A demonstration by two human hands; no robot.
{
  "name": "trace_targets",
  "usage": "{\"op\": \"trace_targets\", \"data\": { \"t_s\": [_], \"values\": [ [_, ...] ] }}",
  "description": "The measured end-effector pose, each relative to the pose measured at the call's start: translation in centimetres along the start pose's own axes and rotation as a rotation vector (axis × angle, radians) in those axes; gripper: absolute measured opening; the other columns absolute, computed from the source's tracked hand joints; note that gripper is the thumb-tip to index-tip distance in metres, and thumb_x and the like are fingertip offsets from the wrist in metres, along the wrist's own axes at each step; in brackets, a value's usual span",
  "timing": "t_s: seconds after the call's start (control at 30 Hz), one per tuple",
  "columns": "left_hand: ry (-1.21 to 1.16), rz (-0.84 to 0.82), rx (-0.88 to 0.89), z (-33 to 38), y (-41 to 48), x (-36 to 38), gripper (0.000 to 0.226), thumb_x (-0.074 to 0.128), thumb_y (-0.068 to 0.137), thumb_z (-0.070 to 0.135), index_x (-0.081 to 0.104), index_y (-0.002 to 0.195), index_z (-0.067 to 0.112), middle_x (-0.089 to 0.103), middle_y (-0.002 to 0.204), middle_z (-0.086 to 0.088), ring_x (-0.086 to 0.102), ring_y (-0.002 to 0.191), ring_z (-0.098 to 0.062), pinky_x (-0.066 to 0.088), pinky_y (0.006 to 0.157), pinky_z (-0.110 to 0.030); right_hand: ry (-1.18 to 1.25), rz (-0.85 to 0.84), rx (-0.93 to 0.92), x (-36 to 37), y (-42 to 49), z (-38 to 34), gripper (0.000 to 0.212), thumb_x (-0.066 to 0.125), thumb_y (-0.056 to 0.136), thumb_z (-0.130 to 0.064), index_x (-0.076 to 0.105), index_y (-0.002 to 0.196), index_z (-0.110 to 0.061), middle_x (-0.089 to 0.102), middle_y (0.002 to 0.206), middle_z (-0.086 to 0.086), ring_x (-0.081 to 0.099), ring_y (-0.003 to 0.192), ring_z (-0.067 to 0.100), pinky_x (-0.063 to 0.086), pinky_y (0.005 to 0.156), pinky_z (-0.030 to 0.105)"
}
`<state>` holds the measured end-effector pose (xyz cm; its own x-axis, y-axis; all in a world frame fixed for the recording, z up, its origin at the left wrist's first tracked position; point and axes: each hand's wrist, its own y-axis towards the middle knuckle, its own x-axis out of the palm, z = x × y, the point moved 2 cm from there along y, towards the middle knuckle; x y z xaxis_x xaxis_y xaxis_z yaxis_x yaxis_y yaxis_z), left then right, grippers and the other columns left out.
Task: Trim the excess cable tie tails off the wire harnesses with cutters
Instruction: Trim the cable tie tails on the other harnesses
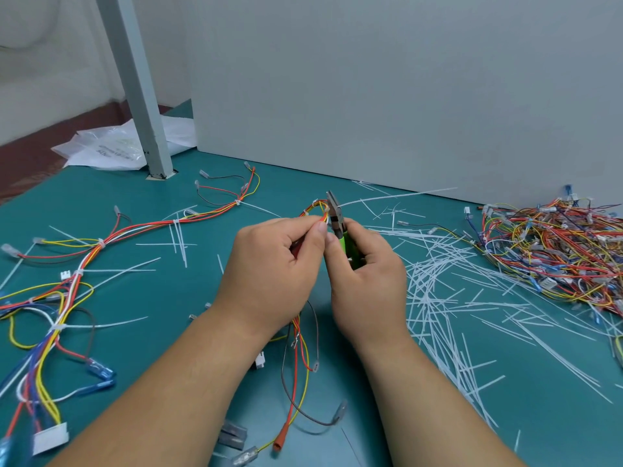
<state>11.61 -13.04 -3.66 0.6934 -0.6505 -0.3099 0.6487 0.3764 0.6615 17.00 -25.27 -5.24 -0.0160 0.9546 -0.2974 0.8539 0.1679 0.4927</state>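
Our left hand (273, 264) pinches a wire harness (314, 207); our right hand (367, 271) grips cutters (334, 212) at its cable tie tail (387, 197). Next, we judge, a flush squeeze.

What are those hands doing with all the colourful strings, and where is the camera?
No machine here, just a person's two hands. The camera sits on the person's head, looking down. The left hand pinches a bundle of coloured wires, called a harness. The right hand holds green-handled cutters, tips beside a long white tie tail. On the green table lie many snipped white tails, more harnesses spread out on the left, and a big pile of harnesses on the right.
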Motion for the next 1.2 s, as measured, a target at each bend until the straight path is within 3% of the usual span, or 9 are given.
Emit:
{"op": "trace_targets", "data": {
  "t_s": [0.07, 0.27, 0.4, 0.57, 0.73, 1.03, 1.2],
  "values": [
    [-0.002, 0.003, -0.007, -0.06, 0.13, -0.15, 0.028, 0.057, 0.099, 0.027, 0.073, 0.081, 0.012, 0.055, 0.056, -0.006, 0.050, 0.058, -0.022, 0.043, 0.058, -0.043, -0.014, 0.001, -0.012, 0.02, -0.01, -0.04, 0.016, 0.066, 0.094, -0.034, 0.077, 0.105, -0.027, 0.059, 0.078, -0.012, 0.056, 0.078, 0.009, 0.040, 0.071, 0.019],
    [-0.028, 0.028, -0.045, 0.21, 0.18, -0.30, 0.027, 0.057, 0.099, 0.028, 0.075, 0.084, 0.013, 0.051, 0.055, -0.006, 0.047, 0.058, -0.023, 0.041, 0.056, -0.042, 0.025, -0.041, -0.034, 0.02, 0.17, 0.00, 0.017, 0.063, 0.096, -0.038, 0.069, 0.088, -0.024, 0.043, 0.065, -0.005, 0.041, 0.066, 0.017, 0.034, 0.062, 0.033],
    [-0.032, 0.031, -0.033, 0.48, 0.08, -0.18, 0.025, 0.058, 0.098, 0.030, 0.076, 0.086, 0.017, 0.054, 0.056, -0.003, 0.050, 0.058, -0.022, 0.043, 0.057, -0.041, 0.042, -0.031, -0.035, 0.04, 0.13, -0.05, 0.017, 0.064, 0.097, -0.036, 0.071, 0.089, -0.023, 0.045, 0.065, -0.006, 0.042, 0.065, 0.015, 0.034, 0.063, 0.031],
    [-0.031, 0.008, -0.041, 0.24, 0.05, -0.17, 0.025, 0.058, 0.096, 0.030, 0.073, 0.083, 0.016, 0.055, 0.057, -0.004, 0.051, 0.058, -0.023, 0.043, 0.056, -0.042, -0.050, 0.026, -0.055, -0.07, 0.00, -0.18, 0.017, 0.065, 0.093, -0.036, 0.076, 0.102, -0.026, 0.056, 0.075, -0.016, 0.055, 0.077, 0.006, 0.038, 0.070, 0.017],
    [-0.049, 0.024, -0.053, 0.47, 0.13, -0.15, 0.023, 0.059, 0.096, 0.031, 0.075, 0.086, 0.018, 0.054, 0.056, -0.001, 0.050, 0.057, -0.022, 0.043, 0.054, -0.040, 0.003, 0.006, -0.051, 0.04, -0.01, -0.06, 0.017, 0.063, 0.096, -0.037, 0.072, 0.092, -0.023, 0.050, 0.067, -0.009, 0.048, 0.068, 0.015, 0.037, 0.064, 0.030],
    [-0.071, 0.043, -0.057, 0.61, -0.04, 0.08, 0.012, 0.061, 0.095, 0.032, 0.071, 0.097, 0.026, 0.060, 0.061, -0.003, 0.054, 0.060, -0.021, 0.045, 0.057, -0.041, 0.059, -0.006, -0.022, 0.19, -0.03, 0.05, 0.024, 0.063, 0.097, -0.038, 0.069, 0.087, -0.017, 0.047, 0.066, -0.004, 0.041, 0.064, 0.017, 0.035, 0.061, 0.033],
    [-0.171, -0.027, -0.212, 0.64, -0.01, 0.57, 0.018, 0.061, 0.095, 0.036, 0.074, 0.084, 0.034, 0.054, 0.055, 0.010, 0.045, 0.050, -0.008, 0.041, 0.049, -0.025, 0.070, -0.001, -0.007, 0.24, -0.01, 0.31, 0.025, 0.063, 0.097, -0.039, 0.068, 0.086, -0.017, 0.045, 0.064, -0.005, 0.040, 0.064, 0.016, 0.033, 0.060, 0.032]
  ]
}}
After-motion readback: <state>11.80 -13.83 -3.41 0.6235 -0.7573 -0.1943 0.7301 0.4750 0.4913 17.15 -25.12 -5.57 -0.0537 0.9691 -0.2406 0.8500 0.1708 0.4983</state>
